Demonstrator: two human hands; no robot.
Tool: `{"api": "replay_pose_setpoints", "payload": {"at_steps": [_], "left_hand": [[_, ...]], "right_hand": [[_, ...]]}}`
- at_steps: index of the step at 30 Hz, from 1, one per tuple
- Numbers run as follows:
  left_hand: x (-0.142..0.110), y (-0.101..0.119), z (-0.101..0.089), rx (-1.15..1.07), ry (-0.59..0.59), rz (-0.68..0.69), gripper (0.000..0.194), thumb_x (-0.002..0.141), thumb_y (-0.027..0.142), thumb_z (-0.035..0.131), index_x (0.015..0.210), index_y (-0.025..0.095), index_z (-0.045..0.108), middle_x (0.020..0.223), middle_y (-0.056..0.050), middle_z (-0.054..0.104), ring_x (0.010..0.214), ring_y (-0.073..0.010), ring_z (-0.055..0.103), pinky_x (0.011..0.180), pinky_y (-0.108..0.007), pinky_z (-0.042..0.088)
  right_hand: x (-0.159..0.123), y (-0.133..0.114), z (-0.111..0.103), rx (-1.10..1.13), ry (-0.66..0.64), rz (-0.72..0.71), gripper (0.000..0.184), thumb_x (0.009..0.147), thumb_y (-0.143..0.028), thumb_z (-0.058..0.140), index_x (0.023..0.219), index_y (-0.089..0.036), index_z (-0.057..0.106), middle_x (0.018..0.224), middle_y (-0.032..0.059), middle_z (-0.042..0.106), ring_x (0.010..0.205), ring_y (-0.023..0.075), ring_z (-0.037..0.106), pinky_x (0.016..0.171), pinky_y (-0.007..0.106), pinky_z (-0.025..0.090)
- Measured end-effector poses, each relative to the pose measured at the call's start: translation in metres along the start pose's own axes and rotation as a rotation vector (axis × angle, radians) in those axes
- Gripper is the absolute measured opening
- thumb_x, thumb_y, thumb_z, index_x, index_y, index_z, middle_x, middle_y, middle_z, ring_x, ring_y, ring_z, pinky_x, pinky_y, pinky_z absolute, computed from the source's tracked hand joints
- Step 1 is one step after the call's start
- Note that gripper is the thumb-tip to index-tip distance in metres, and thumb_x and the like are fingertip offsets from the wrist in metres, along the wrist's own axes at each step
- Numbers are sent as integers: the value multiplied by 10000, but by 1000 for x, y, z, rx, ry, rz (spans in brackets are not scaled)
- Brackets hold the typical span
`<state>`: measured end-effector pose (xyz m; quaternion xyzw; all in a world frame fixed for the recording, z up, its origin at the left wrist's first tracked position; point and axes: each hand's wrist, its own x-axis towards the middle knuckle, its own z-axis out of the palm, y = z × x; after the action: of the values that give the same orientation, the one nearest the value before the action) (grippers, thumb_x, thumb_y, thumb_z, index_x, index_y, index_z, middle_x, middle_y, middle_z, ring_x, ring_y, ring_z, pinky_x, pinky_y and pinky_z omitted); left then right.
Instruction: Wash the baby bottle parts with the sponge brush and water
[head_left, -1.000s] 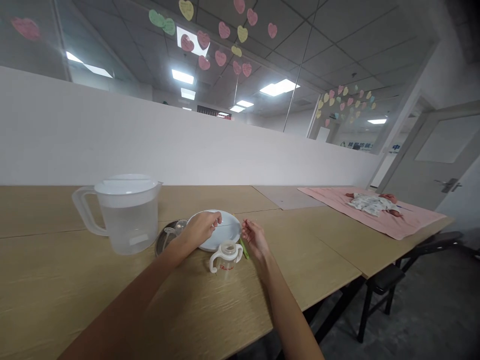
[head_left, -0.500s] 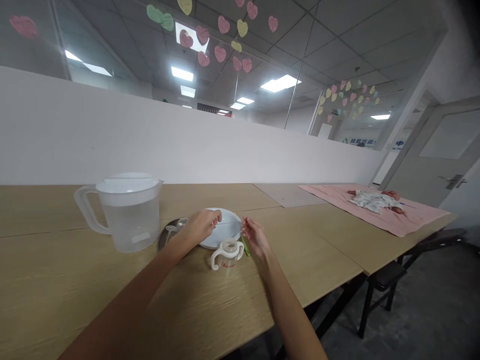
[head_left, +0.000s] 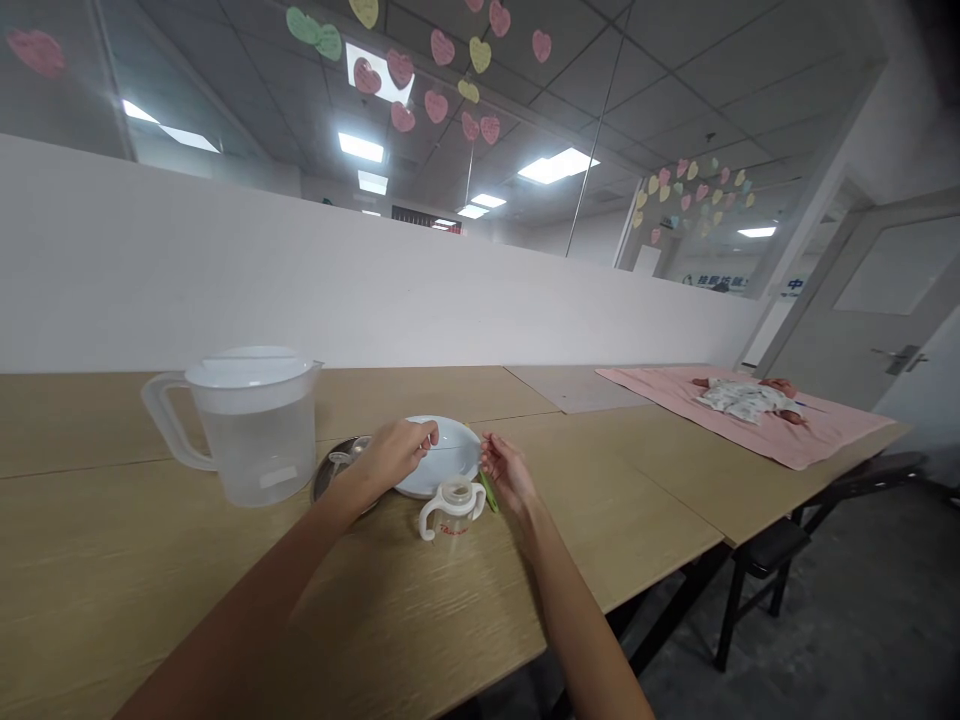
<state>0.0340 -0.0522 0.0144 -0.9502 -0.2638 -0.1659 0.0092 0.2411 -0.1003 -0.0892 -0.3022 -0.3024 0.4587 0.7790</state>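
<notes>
My left hand (head_left: 397, 452) is closed in a pinch over the left side of a white bowl (head_left: 442, 478). My right hand (head_left: 506, 470) has its fingers curled together at the bowl's right edge. A thin, straight wire-like strand (head_left: 456, 448) spans between the fingertips of both hands, above the bowl. Just in front stands a clear baby bottle (head_left: 452, 508) with two white handles and an uncovered top. Between bottle and right hand lies a bright green handle (head_left: 488, 492). Left of the bowl, partly behind my left forearm, a round metal tray (head_left: 322, 480) holds small clear parts (head_left: 341, 459).
A big translucent pitcher (head_left: 259, 430) with a white lid stands at the left. On the right, a baby doll (head_left: 742, 400) in white clothing lies on a pink cloth (head_left: 787, 445). A white wall (head_left: 375, 300) borders the table's back; black stools (head_left: 772, 548) stand beside it.
The whole view has shifted very slightly. Both hands keep nearly the same pose, with the thin strand still stretched between them.
</notes>
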Motion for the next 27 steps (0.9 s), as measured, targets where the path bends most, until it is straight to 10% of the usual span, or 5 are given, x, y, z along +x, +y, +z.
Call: {"api": "replay_pose_setpoints", "payload": {"at_steps": [16,21,27], "left_hand": [[-1,-5,8,-1,-28,-44,171,815,138,397,769,200,549,723,-23,610,622,-166,538,537,-258,313],[5,-25,11,-275,52,-27,265,765,189,517,1028,197,546,1056,-45,643,882,-169,609,732,-255,447],[-9,-73,-14,-19,-26,-349,272,799,159,444,1005,147,621,1019,-100,683,923,-184,628,781,-256,461]], "right_hand": [[-1,1,4,-41,25,-6,226,662,-294,748,802,-137,664,662,-4,652,509,70,551,418,157,430],[0,-2,1,-5,104,-37,208,680,-290,729,824,-163,649,650,-24,647,477,62,538,407,152,432],[2,-4,-9,33,198,-85,259,653,-293,747,858,-176,641,607,-59,613,449,38,510,389,118,425]]}}
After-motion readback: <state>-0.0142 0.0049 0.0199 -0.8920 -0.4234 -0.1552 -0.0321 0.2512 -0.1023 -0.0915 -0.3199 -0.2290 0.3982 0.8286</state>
